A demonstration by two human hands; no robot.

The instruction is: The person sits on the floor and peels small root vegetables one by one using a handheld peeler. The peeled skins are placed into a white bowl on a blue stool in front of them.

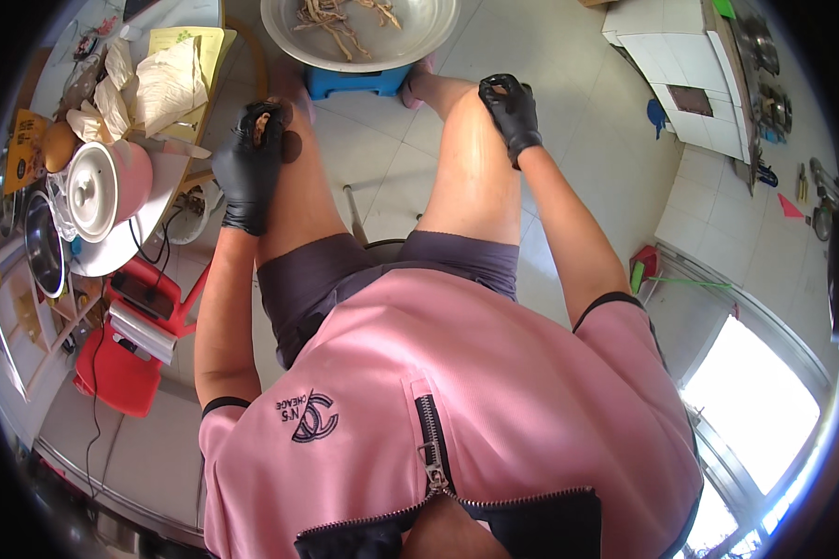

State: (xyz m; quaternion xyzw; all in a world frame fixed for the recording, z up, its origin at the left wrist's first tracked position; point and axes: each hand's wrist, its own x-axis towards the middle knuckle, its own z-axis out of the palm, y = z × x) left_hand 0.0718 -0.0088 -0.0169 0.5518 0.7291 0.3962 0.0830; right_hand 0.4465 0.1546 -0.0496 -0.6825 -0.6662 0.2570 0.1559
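Note:
My left hand, in a black glove, is closed around a small wrinkled brown piece beside my left knee. My right hand, gloved the same way, rests on my right knee with its fingers curled. A tan patch shows between those fingers; I cannot tell whether it is a held piece or the knee behind. Beyond my knees a wide metal basin stands on a blue plastic stool. Several long, wrinkled tan-brown strips lie inside it, apart from both hands.
On the white table at left are a pink lidded pot, crumpled cream sheets, a knife and a black bowl. A red plastic chair and cables are below. White-tiled counter at right.

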